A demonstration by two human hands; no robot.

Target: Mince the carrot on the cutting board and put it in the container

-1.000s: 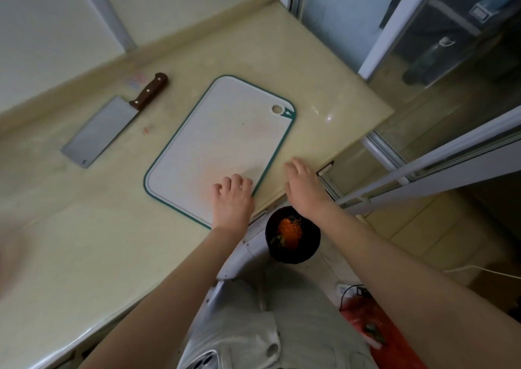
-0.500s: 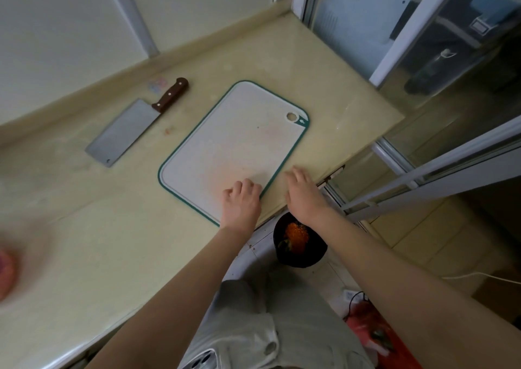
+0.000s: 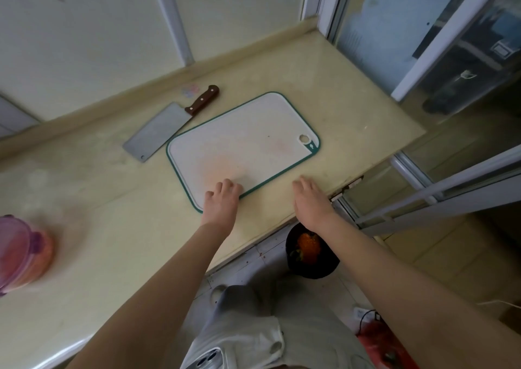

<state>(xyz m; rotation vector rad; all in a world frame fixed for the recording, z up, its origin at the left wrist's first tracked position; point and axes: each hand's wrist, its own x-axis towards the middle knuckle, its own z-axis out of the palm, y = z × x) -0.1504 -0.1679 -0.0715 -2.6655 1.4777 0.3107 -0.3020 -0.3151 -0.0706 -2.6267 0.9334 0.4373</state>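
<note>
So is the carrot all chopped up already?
Looks nearly finished. Done: the cutting board is bare except an orange stain, the cleaver lies beside it, and the blurry container looks orange inside. In hand: nothing; the left hand rests on the board's corner, the right hand on the counter. Left: probably just tidying.

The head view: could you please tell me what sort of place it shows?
Most likely a home kitchen: a cleaver lies beside a green-rimmed cutting board on a beige stone countertop, next to sliding glass window panels.
</note>
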